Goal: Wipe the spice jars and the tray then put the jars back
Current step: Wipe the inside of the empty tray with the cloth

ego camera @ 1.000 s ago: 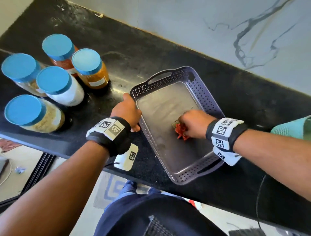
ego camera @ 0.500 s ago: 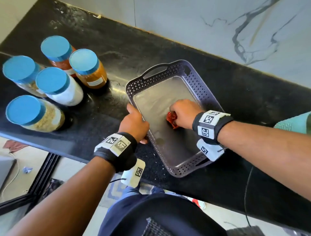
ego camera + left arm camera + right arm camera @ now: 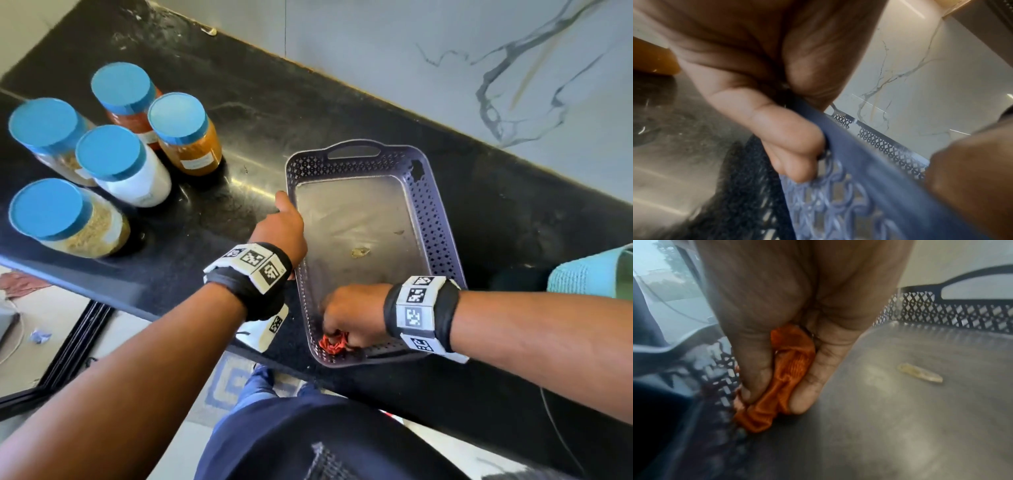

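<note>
I have my left hand clamped on the tray rim at its jar-side wall, and my right hand pinching the bunched red cloth into its near corner. The perforated plastic tray looks light and likely to skid, so I brace the rim. The five spice jars stand well apart from the tray; their labels are unreadable.

Black stone counter, five blue-lidded jars, perforated tray, perhaps a teal cloth
</note>
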The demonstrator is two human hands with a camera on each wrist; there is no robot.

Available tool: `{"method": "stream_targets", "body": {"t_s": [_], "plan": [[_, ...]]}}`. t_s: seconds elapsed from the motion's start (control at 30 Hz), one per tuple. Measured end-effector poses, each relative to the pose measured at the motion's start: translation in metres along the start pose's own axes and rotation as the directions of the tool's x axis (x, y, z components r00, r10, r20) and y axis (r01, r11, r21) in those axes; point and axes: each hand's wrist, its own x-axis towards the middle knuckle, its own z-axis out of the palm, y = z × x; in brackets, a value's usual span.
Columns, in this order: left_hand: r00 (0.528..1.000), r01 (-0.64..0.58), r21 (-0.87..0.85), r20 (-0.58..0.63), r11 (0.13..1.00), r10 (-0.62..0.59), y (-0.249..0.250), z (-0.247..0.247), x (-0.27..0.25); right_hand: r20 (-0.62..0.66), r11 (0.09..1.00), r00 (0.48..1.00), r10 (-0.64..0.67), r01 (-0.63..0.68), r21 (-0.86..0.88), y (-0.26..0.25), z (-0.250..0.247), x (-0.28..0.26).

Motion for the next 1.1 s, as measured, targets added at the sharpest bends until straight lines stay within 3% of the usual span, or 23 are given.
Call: {"method": "stream_targets", "body": {"t_s": [0.07,0.17,0.27,0.33,0.53,0.63,0.77,0.9,1.0,1.1], "plan": [[0.999,0.011,0.026,0.034,1.0,-0.012,0.001,0.002,0.003,0.026,0.995,0.999,0.043,-0.041,-0.088,0.011,-0.01,0.0],[0.995,0.03,0.035,0.099,0.999,-0.033,-0.002,0.0,0.006,-0.082,0.977,0.979,0.188,-0.194,-0.085,0.05,-0.029,-0.009],[0.992,0.048,-0.06,0.12,0.997,-0.041,-0.003,-0.005,0.004,-0.161,0.905,0.895,0.417,-0.425,-0.017,0.084,-0.042,-0.025],[0.994,0.07,-0.143,0.095,0.987,-0.057,-0.002,-0.005,0.004,-0.194,0.871,0.853,0.485,-0.491,0.018,0.087,-0.042,-0.025],[0.999,0.036,-0.063,-0.003,0.997,-0.036,0.005,0.0,0.006,-0.254,0.959,0.926,0.281,-0.263,0.102,0.039,-0.039,0.005],[1.0,0.005,0.001,-0.019,1.0,-0.005,0.004,0.0,0.009,-0.112,0.998,0.992,0.061,-0.058,0.034,0.011,-0.023,0.006],[0.999,-0.044,0.05,-0.001,0.998,0.044,0.006,0.001,0.011,0.007,0.996,0.999,-0.047,0.048,-0.077,0.001,-0.007,-0.005],[0.996,-0.086,0.076,0.031,0.993,0.084,0.004,-0.002,0.009,0.089,0.983,0.995,0.054,-0.037,-0.18,0.027,0.002,-0.028],[0.996,-0.093,0.059,0.021,0.994,0.092,0.005,-0.002,0.008,0.244,0.941,0.932,0.268,-0.2,-0.273,0.05,-0.001,-0.066],[0.997,-0.08,0.0,0.021,0.997,0.08,0.007,0.0,0.008,0.216,0.894,0.891,0.399,-0.326,-0.307,0.074,-0.005,-0.081]]}}
